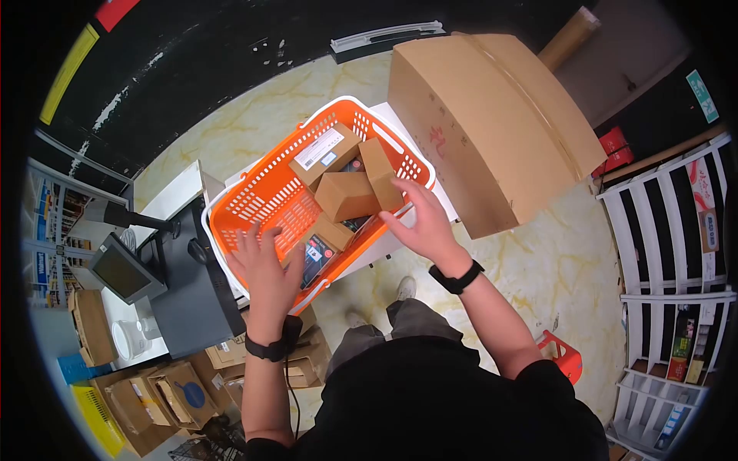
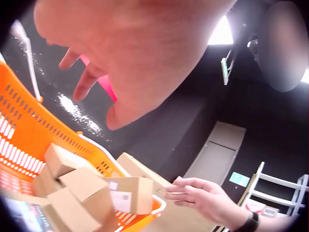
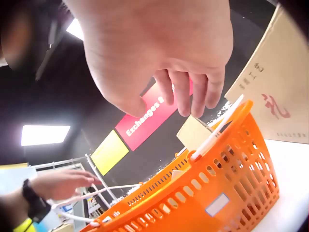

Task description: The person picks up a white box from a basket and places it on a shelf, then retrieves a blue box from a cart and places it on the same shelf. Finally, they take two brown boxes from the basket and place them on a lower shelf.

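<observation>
Basket (image 1: 265, 173), orange with a white rim, is sitting on the white counter (image 1: 443, 206), tilting its long axis from near left to far right. Cardboard boxes are crowding toward its right end. Labelled box (image 1: 327, 154) is lying along the far edge, white sticker showing; narrow box (image 1: 380, 173) is leaning near the right end; middle box (image 1: 346, 196) is resting between them; low box (image 1: 332, 229) is lying by the near edge, and dark printed box (image 1: 314, 260) is sitting beside it, toward the near left corner.

Left hand (image 1: 265, 269) is hanging above the near left corner, fingers spreading, thumb standing well away, near the dark printed box. Right hand (image 1: 427, 230) is hovering over the near edge toward the right corner; fingers are extending loosely, close to one another, thumb parting from them. Fingertips are pointing at the narrow box; contact, cannot tell. Both wrists are wearing black bands.

Large carton (image 1: 492, 123) is standing just beside the counter's right edge. Monitor (image 1: 127, 265) is standing off to the left.
</observation>
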Motion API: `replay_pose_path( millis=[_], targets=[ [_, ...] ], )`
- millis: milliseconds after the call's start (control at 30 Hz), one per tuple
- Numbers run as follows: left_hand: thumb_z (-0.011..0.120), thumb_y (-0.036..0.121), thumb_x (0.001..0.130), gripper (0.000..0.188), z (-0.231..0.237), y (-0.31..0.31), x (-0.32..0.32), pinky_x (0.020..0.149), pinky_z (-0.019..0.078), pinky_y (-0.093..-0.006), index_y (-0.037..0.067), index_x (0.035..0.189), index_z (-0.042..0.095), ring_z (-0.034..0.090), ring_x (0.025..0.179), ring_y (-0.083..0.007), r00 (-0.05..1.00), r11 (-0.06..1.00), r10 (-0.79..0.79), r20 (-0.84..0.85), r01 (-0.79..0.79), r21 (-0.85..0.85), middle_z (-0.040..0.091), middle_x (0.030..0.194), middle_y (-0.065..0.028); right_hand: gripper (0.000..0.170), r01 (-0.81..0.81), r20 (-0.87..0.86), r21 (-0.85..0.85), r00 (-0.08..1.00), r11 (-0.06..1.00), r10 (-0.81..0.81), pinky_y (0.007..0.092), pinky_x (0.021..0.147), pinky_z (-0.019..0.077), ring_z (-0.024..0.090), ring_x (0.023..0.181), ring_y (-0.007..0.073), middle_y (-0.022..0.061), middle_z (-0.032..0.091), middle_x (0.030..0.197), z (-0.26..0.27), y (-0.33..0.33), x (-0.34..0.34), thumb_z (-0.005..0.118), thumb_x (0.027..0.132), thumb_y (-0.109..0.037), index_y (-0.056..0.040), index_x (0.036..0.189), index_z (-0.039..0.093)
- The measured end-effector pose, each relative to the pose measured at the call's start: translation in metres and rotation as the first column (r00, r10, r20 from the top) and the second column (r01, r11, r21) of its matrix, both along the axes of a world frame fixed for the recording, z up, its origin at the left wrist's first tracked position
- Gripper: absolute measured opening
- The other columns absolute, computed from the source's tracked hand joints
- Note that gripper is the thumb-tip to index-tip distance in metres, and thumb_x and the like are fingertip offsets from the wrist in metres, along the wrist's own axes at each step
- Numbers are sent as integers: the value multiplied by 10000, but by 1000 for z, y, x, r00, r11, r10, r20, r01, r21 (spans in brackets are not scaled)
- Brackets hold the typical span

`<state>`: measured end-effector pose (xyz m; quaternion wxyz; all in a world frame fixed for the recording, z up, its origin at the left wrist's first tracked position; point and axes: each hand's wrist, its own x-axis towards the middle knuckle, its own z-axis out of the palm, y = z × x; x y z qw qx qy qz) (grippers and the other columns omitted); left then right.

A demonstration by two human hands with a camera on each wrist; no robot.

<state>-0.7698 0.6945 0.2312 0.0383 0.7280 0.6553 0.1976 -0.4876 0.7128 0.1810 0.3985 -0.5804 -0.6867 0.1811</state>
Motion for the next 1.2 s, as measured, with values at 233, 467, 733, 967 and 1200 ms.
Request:
replay_pose_path(
  millis=[233,467,733,967,1200],
  targets=[
    [668,297,944,490,-20,4,56,940,490,-352,-13,1291,512,605,1156,-293,802,870,-27,596,313,-382,631,1194,-193,655,62,230,-437,972,897,45,417,976,478,589,1152,366,223,603,1254,-10,57,4,765,765,-259,28,1300,521],
    [632,226,977,672,-38,32,99,929,511,-311,-46,1453,245,579,1134,-217,-8,832,447,895,372,-412,531,1285,-174,525,-293,337,242,919,925,203,583,1115,319,449,1327,286,55,572,1323,-2,5,-2,743,736,-178,-69,1229,602],
    [602,67,939,718,-30,22,101,1113,360,-371,7,1517,180,418,1351,-250,112,826,69,991,552,-120,405,1456,-193,663,4,-142,233,989,973,30,554,1122,315,361,1391,372,206,443,1424,12,-62,-3,704,853,-194,-109,1428,385],
    [642,56,899,744,-35,-23,144,1091,370,-371,7,1503,209,442,1307,-236,242,508,-89,966,845,-165,422,1416,-158,574,274,-820,-159,499,949,-281,335,995,453,536,1189,204,145,517,1346,11,-125,4,530,1006,-89,-80,1487,217],
    [527,131,989,564,-95,-79,237,1060,388,-374,-18,1475,282,476,1257,-242,230,318,-56,972,927,-201,453,1391,-163,613,576,-814,-111,415,810,-406,339,1045,390,501,1229,189,136,507,1334,6,-222,42,515,1006,-93,-71,1516,175]
  ],
)
